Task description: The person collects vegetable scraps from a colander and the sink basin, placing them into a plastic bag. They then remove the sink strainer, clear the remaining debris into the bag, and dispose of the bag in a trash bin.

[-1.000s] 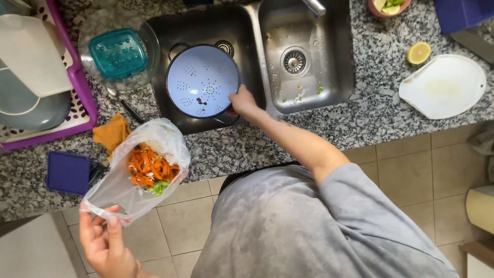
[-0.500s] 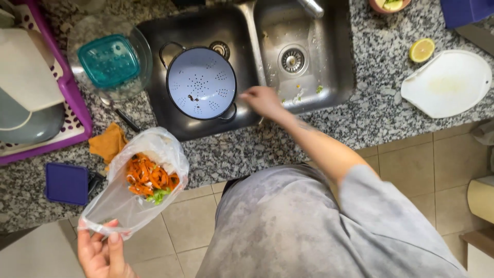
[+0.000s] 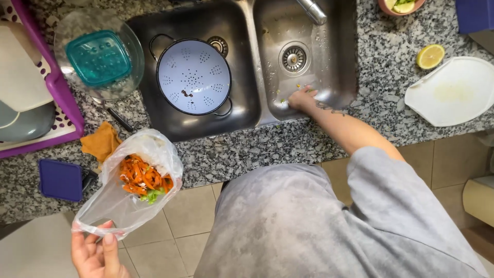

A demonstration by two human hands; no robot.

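Observation:
My left hand (image 3: 98,252) grips the edge of a clear plastic bag (image 3: 128,190) that holds orange peelings and green scraps, held over the floor in front of the counter. My right hand (image 3: 302,98) reaches into the right sink basin (image 3: 329,56), fingers bent down onto small green and yellow scraps on the basin floor near the front wall. The drain (image 3: 294,57) lies just beyond it. A pale blue colander (image 3: 194,76) sits in the left basin (image 3: 242,103) with a few dark bits inside.
A teal lid on a glass bowl (image 3: 99,56) stands left of the sink, beside a purple dish rack (image 3: 31,87). An orange cloth (image 3: 103,140) and a blue lid (image 3: 60,179) lie on the granite. A white cutting board (image 3: 453,92), half lemon (image 3: 430,55) and tap (image 3: 311,10) are right.
My right hand left the colander's rim and moved right into the right basin. The bag in my left hand stayed about where it was.

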